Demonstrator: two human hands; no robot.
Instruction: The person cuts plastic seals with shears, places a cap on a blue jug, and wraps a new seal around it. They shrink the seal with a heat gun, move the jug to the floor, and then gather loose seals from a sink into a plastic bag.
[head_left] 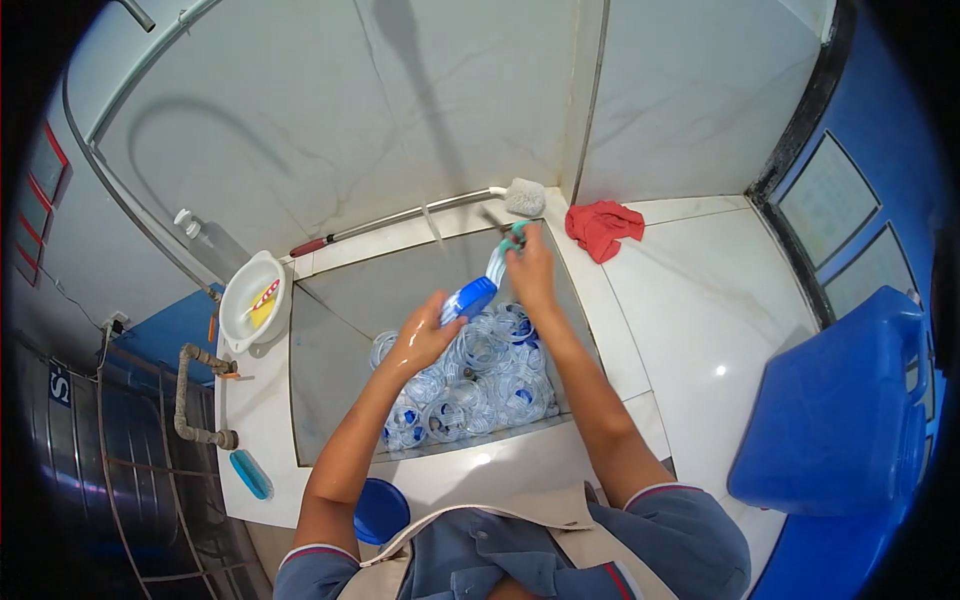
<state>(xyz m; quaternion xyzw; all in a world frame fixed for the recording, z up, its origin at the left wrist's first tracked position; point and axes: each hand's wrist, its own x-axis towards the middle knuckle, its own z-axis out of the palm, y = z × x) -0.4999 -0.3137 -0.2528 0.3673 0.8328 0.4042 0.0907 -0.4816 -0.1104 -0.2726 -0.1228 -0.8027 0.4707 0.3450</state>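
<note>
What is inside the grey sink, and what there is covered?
A pile of clear, rounded items with blue parts lies in the sink. Bare floor shows at left; the floor beneath the pile and its lowest items cannot be seen.

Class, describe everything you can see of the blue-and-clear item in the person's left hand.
The blue-and-clear item looks like plastic, with a bright blue part and paler, see-through-looking material beyond it. It is held tilted above the sunken basin, its upper end toward the right hand. The left hand grips its lower end and hides part of it. Blur keeps its exact shape, and whether the teal-handled tool touches it, unclear.
</note>
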